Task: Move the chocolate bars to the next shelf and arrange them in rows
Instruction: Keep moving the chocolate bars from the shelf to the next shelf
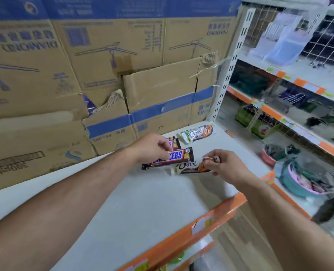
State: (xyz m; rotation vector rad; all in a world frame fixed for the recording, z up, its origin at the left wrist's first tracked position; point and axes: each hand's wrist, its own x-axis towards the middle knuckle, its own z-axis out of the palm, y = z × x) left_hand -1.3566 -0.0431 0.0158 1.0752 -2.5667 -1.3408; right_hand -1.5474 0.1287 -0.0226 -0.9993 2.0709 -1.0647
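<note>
Head view: pinching Snickers bar [178, 155] in left hand [152, 148], Dove bar [187, 167] in right hand [227, 167].
Could slip and drop from weak pinching.

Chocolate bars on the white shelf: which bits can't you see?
Head view only.
Rear brown Snickers bar: mostly hidden behind the left hand.
Front brown Snickers bar: that hand's fingers cover part of its logo.
Nearer white Dove bar: right end hidden by the right hand.

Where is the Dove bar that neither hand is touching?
In the head view, the loose Dove bar lies at the back right of the white shelf, before the cardboard boxes and the slotted upright, right of a partly hidden Snickers bar.
</note>
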